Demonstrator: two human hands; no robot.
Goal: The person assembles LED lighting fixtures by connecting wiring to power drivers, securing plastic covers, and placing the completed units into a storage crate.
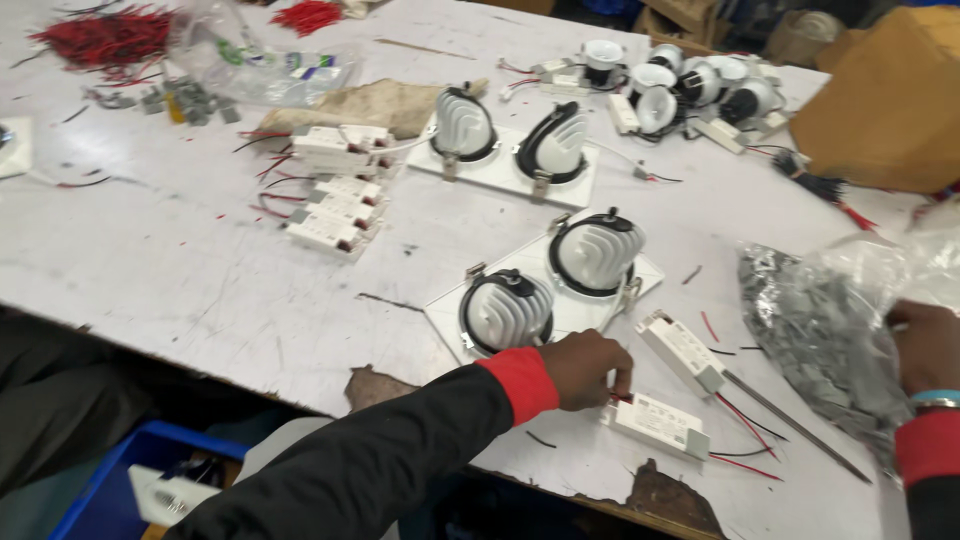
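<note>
Pinching the near end of a small white rectangular driver box between fingertips, the left hand presses it against the scuffed white worktable, red and black leads trailing from the box's far end. Farthest left on the table lie a heap of loose red wires and a stack of identical white driver boxes, their leads already attached. Toward the middle, two white twin-lamp plates with ribbed heat sinks sit face down: the far one well up the table, the near one just beside the working hand. A second white driver box and a thin metal rod lie just to the right. At the right edge the right hand rests on a clear plastic bag of small grey metal parts; whether its fingers grasp the bag cannot be told. Judging from the layout, the near plate's two drivers look not yet joined to it, while a cluster of single round white lamps waits at the back.
</note>
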